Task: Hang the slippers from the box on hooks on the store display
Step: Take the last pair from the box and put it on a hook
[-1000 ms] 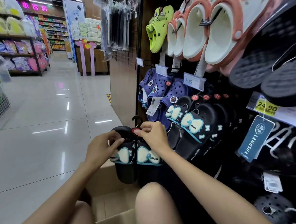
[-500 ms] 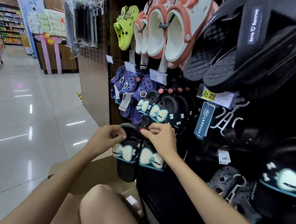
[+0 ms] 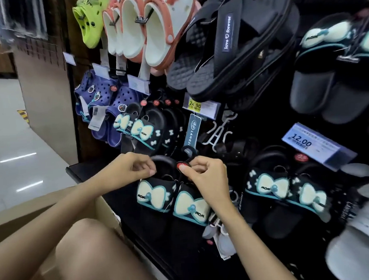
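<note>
free: dark gap (image 3: 214, 153) above held pair | blocked: hanging bow slippers (image 3: 140, 131), price tag (image 3: 312, 142)

- The left hand (image 3: 136, 167) is seen at the centre of the frame, its fingers curled and its fingertips pinched together.
- The right hand (image 3: 206, 173) is held just to its right, fingers curled, thumb and forefinger pinched.
- Both bare forearms are stretched up from the lower edge.
- A bare knee (image 3: 88, 234) is raised at lower left.
</note>
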Available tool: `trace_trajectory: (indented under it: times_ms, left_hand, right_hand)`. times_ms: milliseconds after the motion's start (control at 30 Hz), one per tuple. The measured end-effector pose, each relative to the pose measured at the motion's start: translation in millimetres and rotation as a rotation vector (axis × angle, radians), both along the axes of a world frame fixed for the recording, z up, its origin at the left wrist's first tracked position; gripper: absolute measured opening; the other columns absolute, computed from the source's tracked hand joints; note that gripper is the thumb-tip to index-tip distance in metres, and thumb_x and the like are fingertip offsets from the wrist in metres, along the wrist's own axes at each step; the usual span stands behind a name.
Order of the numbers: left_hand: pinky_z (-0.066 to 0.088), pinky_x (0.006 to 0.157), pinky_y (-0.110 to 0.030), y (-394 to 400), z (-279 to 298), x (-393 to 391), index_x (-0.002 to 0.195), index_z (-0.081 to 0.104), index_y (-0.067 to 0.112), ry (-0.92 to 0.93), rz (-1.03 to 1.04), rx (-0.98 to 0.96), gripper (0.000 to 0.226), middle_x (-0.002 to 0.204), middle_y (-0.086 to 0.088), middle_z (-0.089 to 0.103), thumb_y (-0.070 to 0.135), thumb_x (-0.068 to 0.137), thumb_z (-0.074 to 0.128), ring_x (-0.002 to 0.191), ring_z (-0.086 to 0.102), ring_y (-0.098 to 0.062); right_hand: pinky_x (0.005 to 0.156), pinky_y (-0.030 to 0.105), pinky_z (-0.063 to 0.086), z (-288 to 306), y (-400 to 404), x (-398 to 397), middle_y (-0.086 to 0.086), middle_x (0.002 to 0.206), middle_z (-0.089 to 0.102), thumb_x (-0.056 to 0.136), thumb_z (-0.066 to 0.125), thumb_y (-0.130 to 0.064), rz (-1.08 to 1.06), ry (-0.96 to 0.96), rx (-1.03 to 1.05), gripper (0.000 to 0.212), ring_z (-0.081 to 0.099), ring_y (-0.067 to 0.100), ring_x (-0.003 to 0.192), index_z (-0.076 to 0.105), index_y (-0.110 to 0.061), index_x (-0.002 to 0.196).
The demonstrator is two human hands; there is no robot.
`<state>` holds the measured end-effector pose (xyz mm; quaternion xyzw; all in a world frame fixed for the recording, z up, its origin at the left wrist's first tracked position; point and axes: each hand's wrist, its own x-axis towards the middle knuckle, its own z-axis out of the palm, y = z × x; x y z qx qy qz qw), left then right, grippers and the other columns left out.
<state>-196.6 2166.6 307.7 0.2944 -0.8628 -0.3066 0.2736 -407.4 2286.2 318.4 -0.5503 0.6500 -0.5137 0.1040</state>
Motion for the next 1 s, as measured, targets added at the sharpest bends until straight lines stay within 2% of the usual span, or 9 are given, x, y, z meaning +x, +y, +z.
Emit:
trace_trajectory:
  times_ms: [133, 233, 300, 567, 700, 833, 933, 1000]
  left_hand:
    - [0.051, 0.076, -0.016, 15, 9, -31, 0.087, 0.074, 0.029, 0.056, -0.083, -0.023, 0.007, 0.083, 0.008, 0.073, 0.023, 0.089, 0.071, 0.084, 0.067, -0.007]
    - [0.051, 0.077, -0.016, 26, 18, -55, 0.087, 0.074, 0.029, 0.086, -0.145, -0.023, 0.007, 0.086, 0.008, 0.074, 0.023, 0.09, 0.071, 0.086, 0.067, -0.005]
    - [0.053, 0.079, -0.018, 33, 23, -72, 0.087, 0.074, 0.028, 0.1, -0.194, -0.012, 0.007, 0.087, 0.008, 0.074, 0.023, 0.09, 0.071, 0.087, 0.068, -0.005]
    - [0.055, 0.09, -0.031, 57, 36, -132, 0.09, 0.074, 0.024, 0.111, -0.371, 0.017, 0.006, 0.09, 0.007, 0.074, 0.02, 0.091, 0.069, 0.091, 0.068, -0.006]
    - [0.054, 0.091, -0.029, 68, 36, -158, 0.091, 0.074, 0.023, 0.116, -0.404, 0.029, 0.006, 0.089, 0.011, 0.073, 0.019, 0.091, 0.07, 0.09, 0.067, -0.003]
    - [0.053, 0.087, -0.024, 78, 34, -181, 0.092, 0.073, 0.026, 0.117, -0.429, 0.043, 0.007, 0.089, 0.013, 0.071, 0.021, 0.09, 0.069, 0.087, 0.065, 0.002]
    - [0.051, 0.087, -0.022, 85, 33, -197, 0.094, 0.073, 0.028, 0.11, -0.44, 0.045, 0.008, 0.09, 0.013, 0.07, 0.022, 0.09, 0.068, 0.088, 0.063, 0.003]
    - [0.05, 0.087, -0.023, 89, 31, -206, 0.093, 0.073, 0.028, 0.115, -0.436, 0.042, 0.01, 0.089, 0.014, 0.07, 0.02, 0.09, 0.069, 0.088, 0.062, 0.002]
  right_hand:
    - [0.068, 0.048, 0.055, 7, 31, -26, 0.003, 0.056, 0.065, 0.076, 0.08, -0.04, -0.048, -0.073, -0.05, 0.031, 0.058, 0.013, 0.057, 0.065, -0.016, 0.064]
    - [0.057, 0.041, 0.044, 13, 54, -45, 0.022, 0.061, 0.059, 0.08, 0.081, -0.031, -0.064, -0.113, -0.099, 0.036, 0.046, 0.016, 0.056, 0.062, -0.006, 0.064]
    - [0.058, 0.034, 0.036, 16, 68, -59, 0.028, 0.062, 0.054, 0.081, 0.081, -0.027, -0.085, -0.137, -0.129, 0.039, 0.04, 0.018, 0.058, 0.059, 0.0, 0.065]
    - [0.071, 0.034, 0.046, 17, 113, -103, 0.028, 0.072, 0.065, 0.081, 0.081, -0.025, -0.229, -0.209, -0.17, 0.031, 0.056, 0.022, 0.065, 0.067, 0.0, 0.071]
    - [0.068, 0.033, 0.041, 16, 126, -123, 0.031, 0.069, 0.061, 0.081, 0.081, -0.025, -0.289, -0.211, -0.181, 0.034, 0.05, 0.02, 0.064, 0.065, 0.002, 0.071]
    - [0.062, 0.035, 0.031, 13, 134, -146, 0.019, 0.057, 0.048, 0.08, 0.082, -0.028, -0.341, -0.218, -0.202, 0.039, 0.035, 0.02, 0.06, 0.059, -0.001, 0.065]
    - [0.063, 0.032, 0.033, 14, 138, -159, 0.027, 0.06, 0.052, 0.082, 0.08, -0.028, -0.382, -0.191, -0.224, 0.037, 0.039, 0.019, 0.06, 0.061, -0.002, 0.065]
    - [0.065, 0.031, 0.035, 17, 137, -167, 0.022, 0.06, 0.052, 0.083, 0.079, -0.028, -0.398, -0.191, -0.238, 0.037, 0.04, 0.018, 0.061, 0.06, -0.001, 0.066]
